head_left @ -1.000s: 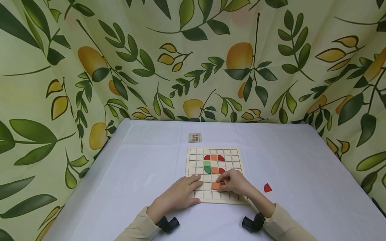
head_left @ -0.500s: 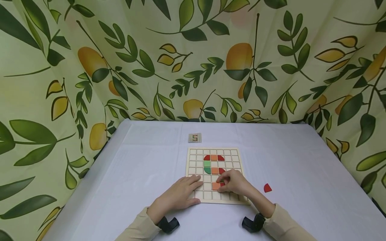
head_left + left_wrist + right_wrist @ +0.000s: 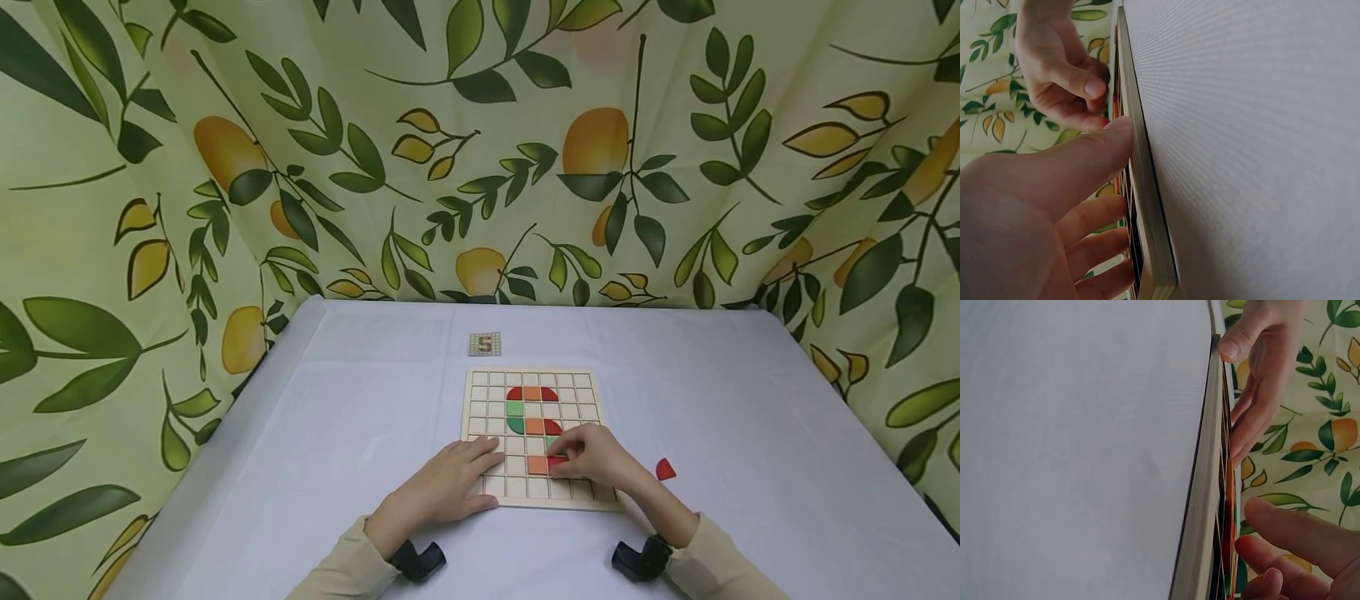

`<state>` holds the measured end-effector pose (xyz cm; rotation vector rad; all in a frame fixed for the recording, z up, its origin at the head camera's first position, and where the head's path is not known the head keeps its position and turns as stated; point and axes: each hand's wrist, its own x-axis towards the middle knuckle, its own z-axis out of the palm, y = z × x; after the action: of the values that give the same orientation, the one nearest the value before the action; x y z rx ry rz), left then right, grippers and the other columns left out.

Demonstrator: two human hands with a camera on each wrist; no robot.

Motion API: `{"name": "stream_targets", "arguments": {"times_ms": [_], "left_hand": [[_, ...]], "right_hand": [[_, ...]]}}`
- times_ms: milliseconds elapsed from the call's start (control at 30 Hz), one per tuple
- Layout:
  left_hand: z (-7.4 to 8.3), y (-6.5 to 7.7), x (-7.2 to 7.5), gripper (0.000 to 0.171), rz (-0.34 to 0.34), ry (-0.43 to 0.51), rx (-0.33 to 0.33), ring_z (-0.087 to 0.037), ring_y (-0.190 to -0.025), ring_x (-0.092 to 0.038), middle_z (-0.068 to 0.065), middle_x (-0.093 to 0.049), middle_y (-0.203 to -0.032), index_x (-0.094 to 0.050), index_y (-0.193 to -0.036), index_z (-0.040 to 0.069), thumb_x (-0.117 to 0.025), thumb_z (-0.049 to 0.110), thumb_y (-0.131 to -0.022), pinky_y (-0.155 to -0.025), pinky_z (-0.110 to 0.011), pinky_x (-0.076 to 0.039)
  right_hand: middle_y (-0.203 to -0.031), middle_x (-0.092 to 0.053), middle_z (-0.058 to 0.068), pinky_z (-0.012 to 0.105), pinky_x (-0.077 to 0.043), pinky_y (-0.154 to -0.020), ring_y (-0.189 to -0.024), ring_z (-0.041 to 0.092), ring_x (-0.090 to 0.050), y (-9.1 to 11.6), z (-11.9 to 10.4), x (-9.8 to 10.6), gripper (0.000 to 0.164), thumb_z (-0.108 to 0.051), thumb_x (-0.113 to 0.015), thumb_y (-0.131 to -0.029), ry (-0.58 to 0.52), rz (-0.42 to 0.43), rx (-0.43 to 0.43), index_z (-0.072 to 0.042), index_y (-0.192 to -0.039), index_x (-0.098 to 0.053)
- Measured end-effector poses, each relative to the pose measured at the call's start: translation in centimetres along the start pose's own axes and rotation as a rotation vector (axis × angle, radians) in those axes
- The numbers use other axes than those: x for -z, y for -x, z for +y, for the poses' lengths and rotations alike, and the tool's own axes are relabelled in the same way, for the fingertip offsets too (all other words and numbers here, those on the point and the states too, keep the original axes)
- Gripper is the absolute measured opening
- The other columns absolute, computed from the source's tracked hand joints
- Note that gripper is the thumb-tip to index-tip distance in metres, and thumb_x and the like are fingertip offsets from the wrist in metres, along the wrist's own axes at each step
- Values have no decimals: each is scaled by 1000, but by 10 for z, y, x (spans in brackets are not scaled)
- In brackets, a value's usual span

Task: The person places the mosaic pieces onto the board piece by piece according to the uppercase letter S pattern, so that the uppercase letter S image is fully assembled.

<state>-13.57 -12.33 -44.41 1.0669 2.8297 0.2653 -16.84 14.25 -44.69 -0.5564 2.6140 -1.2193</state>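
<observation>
A wooden grid board (image 3: 491, 490) lies on the table, bearing red, orange and green pieces in several of its squares. My left hand (image 3: 453, 477) rests flat on its left side, fingers straight and thumb at the near edge. My right hand (image 3: 600, 456) is over the lower right part, its fingertips by a red piece (image 3: 556, 461) beside an orange square (image 3: 537, 465). In the right wrist view its thumb and fingers stand apart, with nothing pinched; a fingertip is at the red piece's edge (image 3: 1229, 536). A green piece (image 3: 552, 443) is partly hidden behind the fingers.
One loose red quarter-round piece (image 3: 665, 469) lies on the white cloth right of the board. Beyond the board's far edge sits a small card (image 3: 484, 343) with a printed grid pattern. A leaf-patterned curtain (image 3: 480, 167) hangs behind the table (image 3: 360, 392).
My right hand has shifted slightly right, and more of the red piece and the green piece shows. The left hand has stayed put.
</observation>
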Motion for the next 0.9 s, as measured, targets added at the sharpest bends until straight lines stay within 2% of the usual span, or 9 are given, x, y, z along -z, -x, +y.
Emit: {"name": "stream_targets", "arguments": {"times_ms": [567, 900], "left_hand": [[2, 2, 2, 58, -7, 27, 7, -29, -143, -44, -9, -47, -154, -53, -146, 10, -66, 39, -97, -117, -43, -38], [2, 2, 2, 58, -3, 10, 10, -28, -143, -45, -9, -48, -154, -53, -145, 10, -66, 40, -97, -117, -42, -39]], "right_hand": [[-63, -49, -5, 19, -34, -53, -61, 9, -43, 16, 12, 24, 19, -4, -85, -74, -37, 14, -59, 2, -89, -76], [-66, -49, -2, 20, -34, -54, -65, 13, -44, 22, 17, 37, 21, -5, -85, -75, -48, 48, -141, 4, -91, -75]]}}
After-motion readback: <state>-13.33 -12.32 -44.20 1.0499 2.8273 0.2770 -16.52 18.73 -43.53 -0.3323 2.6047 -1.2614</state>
